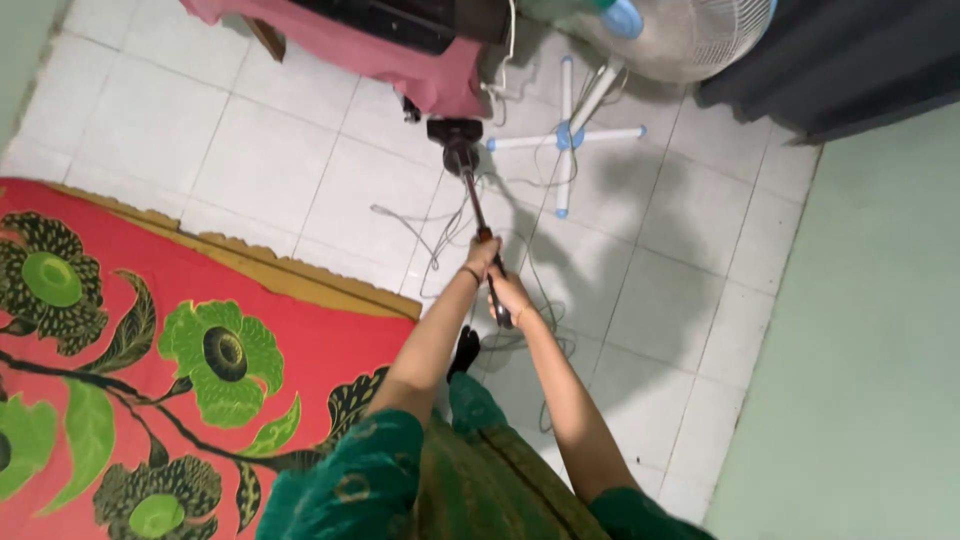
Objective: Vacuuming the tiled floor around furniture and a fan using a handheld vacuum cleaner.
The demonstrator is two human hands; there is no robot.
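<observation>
White tiled floor (260, 160) under you, red mattress (150, 330) with green flowers at your left, vacuum head (455, 135) on the tiles, loose white cable (420, 225), fan's white cross base (565, 135) just beside it

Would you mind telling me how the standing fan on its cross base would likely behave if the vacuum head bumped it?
The standing fan looks top-heavy, a large head on a thin pole, so it may wobble. Its cross base has four spread legs, so it probably resists tipping. On the smooth tiled floor it might slide instead.
</observation>
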